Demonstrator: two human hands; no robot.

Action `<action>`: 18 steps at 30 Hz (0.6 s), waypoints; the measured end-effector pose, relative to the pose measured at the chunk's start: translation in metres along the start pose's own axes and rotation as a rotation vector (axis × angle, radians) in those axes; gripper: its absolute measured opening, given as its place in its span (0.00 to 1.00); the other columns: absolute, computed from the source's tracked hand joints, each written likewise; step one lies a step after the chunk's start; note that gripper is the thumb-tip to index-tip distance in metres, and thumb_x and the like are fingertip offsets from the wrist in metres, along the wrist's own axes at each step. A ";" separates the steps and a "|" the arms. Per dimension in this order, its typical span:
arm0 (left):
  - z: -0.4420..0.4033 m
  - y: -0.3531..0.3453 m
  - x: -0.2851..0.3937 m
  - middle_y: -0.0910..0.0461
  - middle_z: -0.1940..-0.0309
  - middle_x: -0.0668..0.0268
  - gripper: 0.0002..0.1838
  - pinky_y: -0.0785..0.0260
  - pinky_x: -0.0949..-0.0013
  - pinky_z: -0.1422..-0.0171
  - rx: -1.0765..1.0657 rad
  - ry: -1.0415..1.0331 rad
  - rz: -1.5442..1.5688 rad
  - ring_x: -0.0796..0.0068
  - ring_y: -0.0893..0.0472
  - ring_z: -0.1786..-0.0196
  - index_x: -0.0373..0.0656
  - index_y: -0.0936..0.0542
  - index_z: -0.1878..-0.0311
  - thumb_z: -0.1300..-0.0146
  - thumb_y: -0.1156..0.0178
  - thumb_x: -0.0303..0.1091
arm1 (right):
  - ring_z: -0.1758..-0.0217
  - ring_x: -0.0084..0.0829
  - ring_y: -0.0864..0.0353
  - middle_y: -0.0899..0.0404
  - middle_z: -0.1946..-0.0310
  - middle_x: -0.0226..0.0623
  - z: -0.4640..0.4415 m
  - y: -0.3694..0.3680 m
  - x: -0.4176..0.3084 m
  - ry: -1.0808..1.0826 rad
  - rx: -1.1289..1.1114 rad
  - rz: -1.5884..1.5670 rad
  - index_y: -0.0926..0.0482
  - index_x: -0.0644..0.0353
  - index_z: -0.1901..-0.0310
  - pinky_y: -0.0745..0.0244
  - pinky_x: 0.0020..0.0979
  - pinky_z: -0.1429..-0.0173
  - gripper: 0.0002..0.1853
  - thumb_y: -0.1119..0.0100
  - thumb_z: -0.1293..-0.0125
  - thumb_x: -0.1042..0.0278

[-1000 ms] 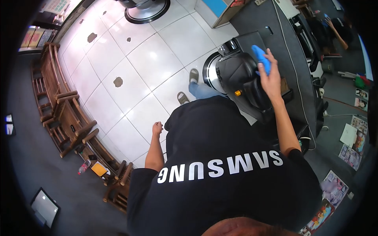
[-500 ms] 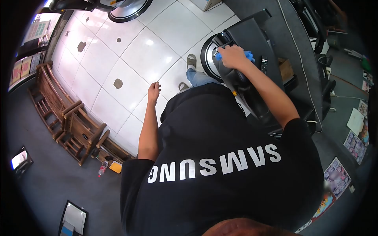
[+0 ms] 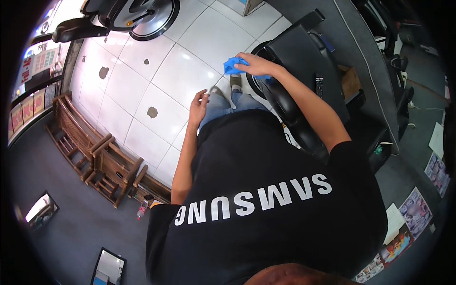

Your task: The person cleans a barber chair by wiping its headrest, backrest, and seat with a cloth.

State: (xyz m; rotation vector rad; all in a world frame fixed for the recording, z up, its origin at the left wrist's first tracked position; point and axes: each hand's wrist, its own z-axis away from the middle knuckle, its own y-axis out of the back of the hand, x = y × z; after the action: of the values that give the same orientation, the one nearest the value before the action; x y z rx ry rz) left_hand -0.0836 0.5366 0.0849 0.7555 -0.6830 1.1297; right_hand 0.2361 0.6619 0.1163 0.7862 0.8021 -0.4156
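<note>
We have 1 blue cloth [image 3: 232, 66] in our right hand [image 3: 258, 65], out in front of our body and just past the side of the black chair [image 3: 285, 104]. The cloth sticks out from the finger ends to the left, so it lies on the left side of this grip, on the side that faces away from the chair. The right grip is closed, with the thumb and fingers pinching the soft cloth, and a bit more blue shows under the hand near the wrist. Our right hand is the nearer of the 2, as it has hold of the cloth. Our left hand [image 3: 198, 108] is apart from it, to the left and closer to our body. That grip is loose and part open, with the fingers a little bent, and we see nothing in it. The bunched end of the cloth points left, over the pale floor [image 3: 190, 61] by our feet. The cloth is crumpled, so its long way is hard to be sure of, but the blue that shows runs mostly side to side, from the bunched end back under the hand to the chair side.
</note>
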 end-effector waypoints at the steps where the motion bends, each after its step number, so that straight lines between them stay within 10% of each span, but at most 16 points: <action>1: -0.004 -0.008 0.021 0.16 0.45 0.55 0.23 0.25 0.65 0.42 -0.052 -0.023 -0.027 0.64 0.16 0.45 0.41 0.25 0.32 0.21 0.47 0.45 | 0.36 0.52 0.22 0.23 0.40 0.61 0.015 0.015 -0.029 -0.026 -0.045 -0.126 0.30 0.65 0.34 0.27 0.41 0.34 0.33 0.46 0.24 0.42; 6: -0.051 -0.024 0.065 0.15 0.48 0.55 0.21 0.24 0.67 0.43 -0.230 -0.156 -0.264 0.69 0.16 0.47 0.40 0.24 0.34 0.21 0.47 0.43 | 0.45 0.36 0.19 0.17 0.48 0.48 0.034 0.030 0.011 -0.197 0.355 -0.209 0.26 0.63 0.37 0.25 0.36 0.40 0.30 0.43 0.25 0.42; 7: -0.065 -0.020 0.058 0.15 0.49 0.55 0.21 0.24 0.67 0.44 -0.253 -0.146 -0.288 0.70 0.16 0.49 0.40 0.23 0.35 0.21 0.46 0.43 | 0.39 0.54 0.18 0.18 0.45 0.61 0.041 0.040 0.026 -0.168 0.486 -0.233 0.27 0.64 0.35 0.23 0.43 0.39 0.36 0.43 0.28 0.37; 9: -0.076 -0.016 0.056 0.14 0.53 0.56 0.20 0.24 0.65 0.47 -0.179 -0.213 -0.256 0.67 0.15 0.52 0.40 0.21 0.37 0.22 0.46 0.43 | 0.52 0.48 0.13 0.14 0.56 0.52 0.068 0.065 0.025 -0.310 0.717 -0.176 0.24 0.60 0.41 0.21 0.42 0.47 0.30 0.41 0.29 0.40; 18: -0.068 0.025 0.027 0.15 0.49 0.53 0.24 0.23 0.66 0.46 -0.189 -0.058 -0.198 0.66 0.15 0.54 0.39 0.22 0.36 0.26 0.40 0.46 | 0.47 0.59 0.16 0.16 0.54 0.62 0.081 0.046 -0.055 -0.313 0.422 0.044 0.29 0.63 0.38 0.23 0.48 0.44 0.29 0.44 0.26 0.45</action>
State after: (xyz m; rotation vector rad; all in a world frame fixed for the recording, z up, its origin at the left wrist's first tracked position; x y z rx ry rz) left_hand -0.0931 0.6126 0.0719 0.6796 -0.7358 0.8533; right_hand 0.2673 0.6322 0.2159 1.0952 0.4052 -0.6622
